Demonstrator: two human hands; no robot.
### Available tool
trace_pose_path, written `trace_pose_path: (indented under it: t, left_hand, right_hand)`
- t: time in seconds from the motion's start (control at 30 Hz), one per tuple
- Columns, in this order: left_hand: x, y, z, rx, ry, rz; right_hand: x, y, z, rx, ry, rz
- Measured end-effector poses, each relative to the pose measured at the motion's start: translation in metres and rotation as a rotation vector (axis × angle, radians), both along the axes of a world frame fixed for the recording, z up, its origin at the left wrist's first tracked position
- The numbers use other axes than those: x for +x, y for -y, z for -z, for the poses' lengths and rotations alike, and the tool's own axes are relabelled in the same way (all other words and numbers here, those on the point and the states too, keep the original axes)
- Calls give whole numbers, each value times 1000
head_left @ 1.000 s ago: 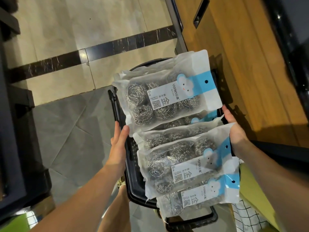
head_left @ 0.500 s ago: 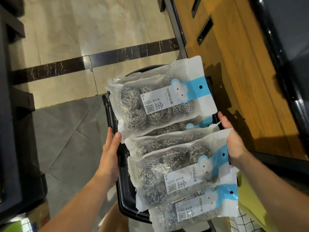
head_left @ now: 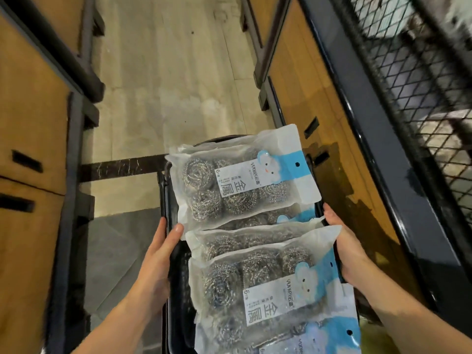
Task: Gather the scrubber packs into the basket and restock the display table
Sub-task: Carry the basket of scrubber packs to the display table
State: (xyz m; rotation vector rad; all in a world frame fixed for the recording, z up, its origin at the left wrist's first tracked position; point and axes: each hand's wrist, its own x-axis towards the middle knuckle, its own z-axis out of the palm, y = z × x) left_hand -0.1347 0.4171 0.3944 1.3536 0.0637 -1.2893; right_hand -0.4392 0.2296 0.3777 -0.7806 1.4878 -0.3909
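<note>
Steel-wool scrubber packs in black basket, now facing wooden-cabinet aisle, left hand flat at 9 o'clock, right hand 3 o'clock, grip hidden

- Five scrubber packs were counted, overlapped in a row from the middle of the frame to its lower edge.
- One black basket was seen beneath them.
- Two hands were counted: a left hand and a right hand.
- Two wood-panelled units were noted, one at each side of the frame.
- Four dark slots were counted, two per unit.
- One wire mesh panel was seen at upper right.
</note>
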Motion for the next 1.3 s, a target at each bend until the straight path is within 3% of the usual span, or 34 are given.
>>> trace_pose_path:
  t: [0.43,0.9,1.3]
  left_hand:
    - [199,118,-155,24,100,76]
    - [412,354,-165,91,22,79]
    - [613,650,-153,96,31,191]
  right_hand:
    - [196,127,-157,-56,146,-144]
    - [405,404,-198,0,230,-234]
    - [596,682,-196,-83,93,-204]
